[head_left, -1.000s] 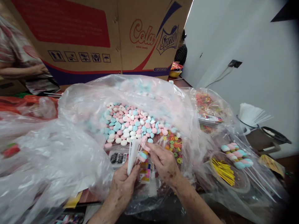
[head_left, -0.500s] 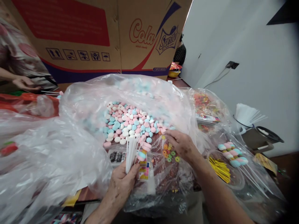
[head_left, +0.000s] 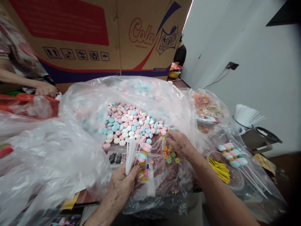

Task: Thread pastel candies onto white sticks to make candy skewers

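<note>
My left hand (head_left: 123, 182) is closed round a bundle of white sticks (head_left: 132, 153), held upright. Beside the bundle, a stick with pink and blue candies (head_left: 144, 151) threaded on it leans from the same hand. My right hand (head_left: 180, 142) is at the right edge of a heap of pink, blue and white candies (head_left: 128, 122) in a large clear plastic bag (head_left: 89, 91). Its fingers are bent together, and whatever is between them is hidden. Just below those fingers lie several small orange and green ring candies (head_left: 170, 153) on plastic.
A cardboard box (head_left: 94, 34) stands behind the bag. On the right are finished candy sticks (head_left: 232, 153), gold ties (head_left: 219, 169) in a clear tub, and white sticks (head_left: 246, 114) in a container. A co-worker's hand (head_left: 45, 88) is at the far left.
The view has shifted slightly. My left hand keeps its hold, and my right hand stays by the candy heap with its fingers bent further in. The co-worker's hand has moved right.
</note>
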Demonstrator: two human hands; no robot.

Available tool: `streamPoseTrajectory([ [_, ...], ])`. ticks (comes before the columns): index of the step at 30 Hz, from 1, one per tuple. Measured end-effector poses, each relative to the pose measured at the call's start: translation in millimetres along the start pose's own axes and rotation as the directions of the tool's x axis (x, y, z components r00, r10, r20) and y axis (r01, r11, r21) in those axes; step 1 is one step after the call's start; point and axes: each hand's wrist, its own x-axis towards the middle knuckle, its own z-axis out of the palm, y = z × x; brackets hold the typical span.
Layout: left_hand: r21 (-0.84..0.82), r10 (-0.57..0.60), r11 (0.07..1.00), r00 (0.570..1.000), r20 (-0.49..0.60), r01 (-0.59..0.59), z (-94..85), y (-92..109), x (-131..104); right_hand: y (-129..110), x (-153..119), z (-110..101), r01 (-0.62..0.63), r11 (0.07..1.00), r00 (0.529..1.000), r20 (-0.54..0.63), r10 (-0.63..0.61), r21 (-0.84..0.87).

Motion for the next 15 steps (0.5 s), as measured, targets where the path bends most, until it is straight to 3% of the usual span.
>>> streamPoseTrajectory([
  [3, -0.015, -0.021, 1.0, 1.0, -0.016, 0.02, 0.8, 4, -2, -1, 7, 5, 0.001, 0.999, 1.0, -0.021, 0.0, 0.035],
  [7, 0.026, 0.0, 1.0, 0.999, 0.048, -0.001, -3.1, 2, -3, -4, 14, 16, -0.006, 0.999, 0.999, -0.038, 0.007, 0.045],
  [15, 0.072, 0.078, 0.994, 0.995, 0.056, -0.082, -7.5, -9, 2, -12, 6, 20, -0.024, 0.994, 0.999, -0.025, 0.027, 0.107],
])
